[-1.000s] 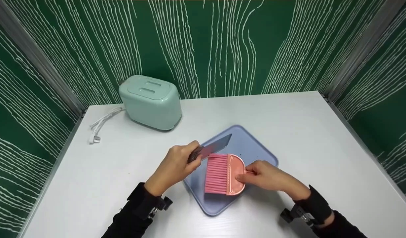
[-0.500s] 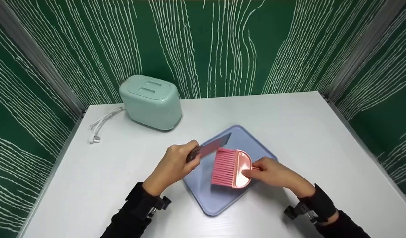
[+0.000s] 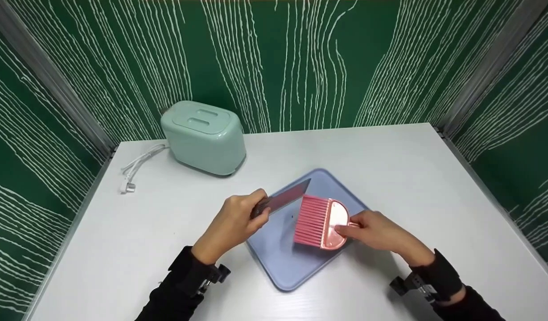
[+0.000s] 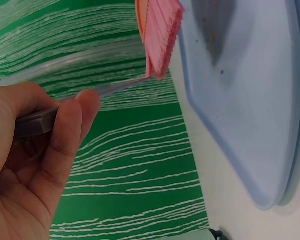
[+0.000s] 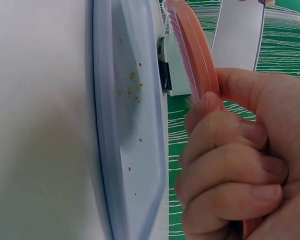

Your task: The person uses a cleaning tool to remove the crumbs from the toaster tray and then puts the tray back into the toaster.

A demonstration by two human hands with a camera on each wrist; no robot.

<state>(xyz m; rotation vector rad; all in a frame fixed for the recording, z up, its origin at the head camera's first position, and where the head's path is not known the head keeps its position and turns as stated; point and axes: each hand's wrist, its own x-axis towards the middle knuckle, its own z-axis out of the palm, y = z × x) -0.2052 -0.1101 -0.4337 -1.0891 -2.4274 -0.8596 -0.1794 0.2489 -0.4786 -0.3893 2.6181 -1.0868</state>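
Holding blade and brush above a crumb-strewn tray

Curled fingers (image 5: pixel 227 162) of the right hand (image 3: pixel 381 232) wrap the handle of the pink brush (image 3: pixel 336 223), the thumb pressed on its flat face. The left hand (image 3: pixel 238 218) grips the dark handle (image 4: pixel 37 123) of a flat blade (image 3: pixel 287 198) between thumb and fingers. Brush and blade both hang over the blue tray (image 3: pixel 274 263), the bristles (image 3: pixel 309 220) raised off it. Their upper corner lies close to the blade's tip; I cannot tell whether they touch. If they do, a careless stroke could snag or cut bristles, and a slack left grip might let the blade twist.

Crumbs (image 5: pixel 132 85) lie scattered on the tray. A brisk flick of springy bristles could fling them past the low rim onto the white table (image 3: pixel 434 178). The tray has no hand steadying it, so a hard push might slide it. Farther back, the mint toaster (image 3: pixel 202 142) and its white cord (image 3: pixel 142 162) sit well apart, probably at little risk.
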